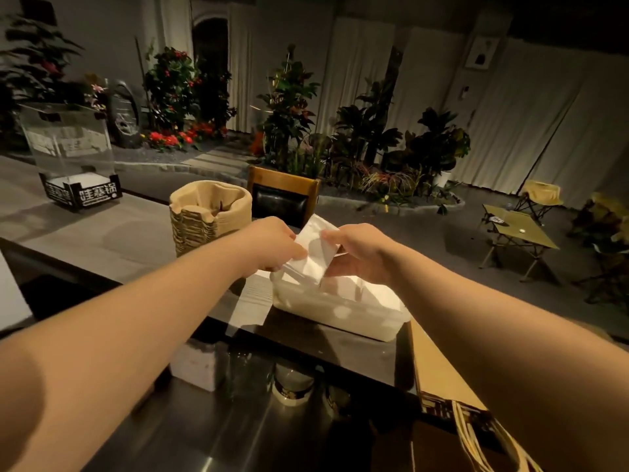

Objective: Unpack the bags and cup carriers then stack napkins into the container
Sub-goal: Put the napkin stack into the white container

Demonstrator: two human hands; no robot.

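Observation:
A white plastic-wrapped pack of napkins (343,306) lies on the counter in front of me. Both hands work at its top. My left hand (272,245) pinches the white wrapper (315,248) from the left, and my right hand (357,253) pinches it from the right, so the flap stands up between them. A stack of brown pulp cup carriers (207,216) stands just left of my left hand. The clear acrylic napkin container (68,148) with a black base stands far left on the counter, with some white napkins at its bottom.
Brown paper bags (442,366) with twisted handles lie at the lower right. A white block (194,362) and small jars (292,386) sit on the lower steel shelf. A wooden chair (284,192) stands behind the counter; plants and a folding table (517,229) are beyond.

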